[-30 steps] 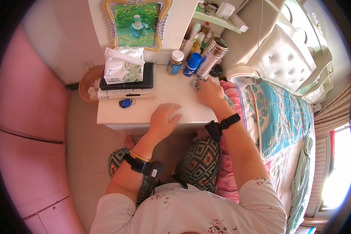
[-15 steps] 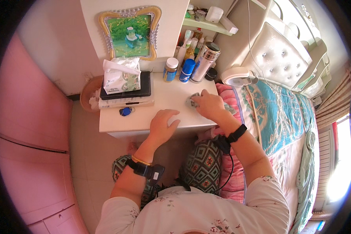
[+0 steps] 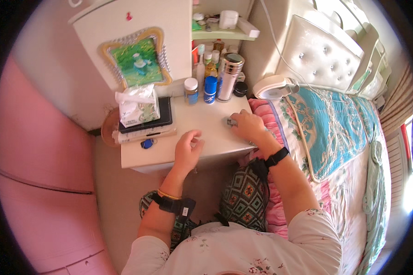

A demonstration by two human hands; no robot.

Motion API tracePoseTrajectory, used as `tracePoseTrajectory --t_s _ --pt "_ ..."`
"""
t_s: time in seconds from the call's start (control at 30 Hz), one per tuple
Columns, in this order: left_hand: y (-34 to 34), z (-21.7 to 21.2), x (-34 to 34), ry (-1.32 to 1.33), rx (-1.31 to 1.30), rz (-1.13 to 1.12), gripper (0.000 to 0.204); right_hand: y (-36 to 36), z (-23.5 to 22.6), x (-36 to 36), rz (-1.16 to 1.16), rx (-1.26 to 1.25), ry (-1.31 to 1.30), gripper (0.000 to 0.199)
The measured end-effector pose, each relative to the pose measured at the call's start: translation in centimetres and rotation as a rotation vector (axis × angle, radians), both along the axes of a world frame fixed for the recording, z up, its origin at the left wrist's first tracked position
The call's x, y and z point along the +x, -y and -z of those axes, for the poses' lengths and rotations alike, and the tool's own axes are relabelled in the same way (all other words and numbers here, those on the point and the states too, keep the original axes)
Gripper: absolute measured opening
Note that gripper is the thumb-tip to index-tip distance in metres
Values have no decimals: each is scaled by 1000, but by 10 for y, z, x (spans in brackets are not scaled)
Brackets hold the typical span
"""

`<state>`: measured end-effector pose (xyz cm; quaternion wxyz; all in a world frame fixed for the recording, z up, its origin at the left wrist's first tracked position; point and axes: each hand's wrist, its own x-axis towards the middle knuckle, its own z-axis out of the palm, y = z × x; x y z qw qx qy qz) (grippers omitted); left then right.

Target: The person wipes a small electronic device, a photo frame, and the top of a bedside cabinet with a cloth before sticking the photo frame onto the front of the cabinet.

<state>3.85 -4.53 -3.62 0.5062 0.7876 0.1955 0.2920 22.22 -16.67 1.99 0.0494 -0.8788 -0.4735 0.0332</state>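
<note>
On the right part of the white tabletop, my right hand is closed around a crumpled grey-green cloth. Part of the cloth shows beyond the fingertips, and most of it is hidden under the palm. My left hand hovers by the front edge, empty, its fingers loosely bent and apart from the thumb. Left of it lies a blue key fob. Behind my right hand stand a white-capped jar, a blue spray can, a tall silver flask and a small black jar.
A tissue pack sits on a black case at the table's left. Behind it leans a gold picture frame. A bin stands left of the table. To the right, a white lamp is beside the bed.
The view has shifted. My right hand has slid the cloth rightward over the tabletop, away from the spray can. My left hand has moved slightly farther in over the table.
</note>
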Motion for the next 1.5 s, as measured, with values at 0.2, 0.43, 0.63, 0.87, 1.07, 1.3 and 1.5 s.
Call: tracePoseTrajectory --t_s 0.2,0.43,0.63,0.87,1.07,1.3,1.5 --pt "-6 -89 90 252 364 -129 77 8 19 -8 21 196 50 21" --pt "-31 -116 184 145 532 -185 97 14 18 -7 51 260 -67 19" --pt "-15 -115 193 43 457 -244 97 19 27 -2 24 376 -63 24" --pt "4 -137 141 300 463 -125 91 20 25 -3 19 388 -75 27" --pt "3 -139 53 271 111 -117 85 20 22 -2 -63 274 -10 29" --pt "-25 -88 37 268 253 -214 87 -5 -16 25 94 269 -1 24" --pt "-27 -76 47 327 458 -250 81 -58 -10 41 88 117 169 21"
